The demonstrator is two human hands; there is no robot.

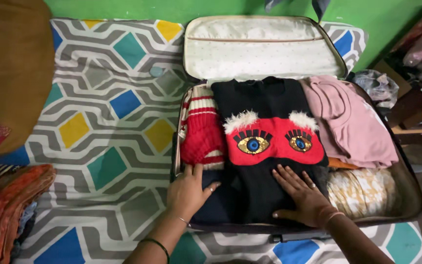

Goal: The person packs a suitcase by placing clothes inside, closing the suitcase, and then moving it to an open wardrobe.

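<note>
An open suitcase (409, 195) is seen right of centre in the frame, laid on a bedsheet (108, 132) printed with grey, teal, yellow and blue shapes. Its pale lined lid (262, 49) is propped against the green wall (211, 9) at the top. A folded black sweater (264, 122), marked with a red band and two glittery eyes, is placed in the middle of the case. The left hand (187, 193) is laid flat at the sweater's lower left corner, fingers spread and extended, nothing gripped. The right hand (303, 195) is pressed flat on the sweater's lower part, fingers likewise splayed. A red and white knit (202, 132) is tucked just left of the sweater; a pink garment (350, 122) and a yellow patterned cloth (362, 190) are packed to its right. Folded clothes (6, 205) are piled at the lower left edge.
</note>
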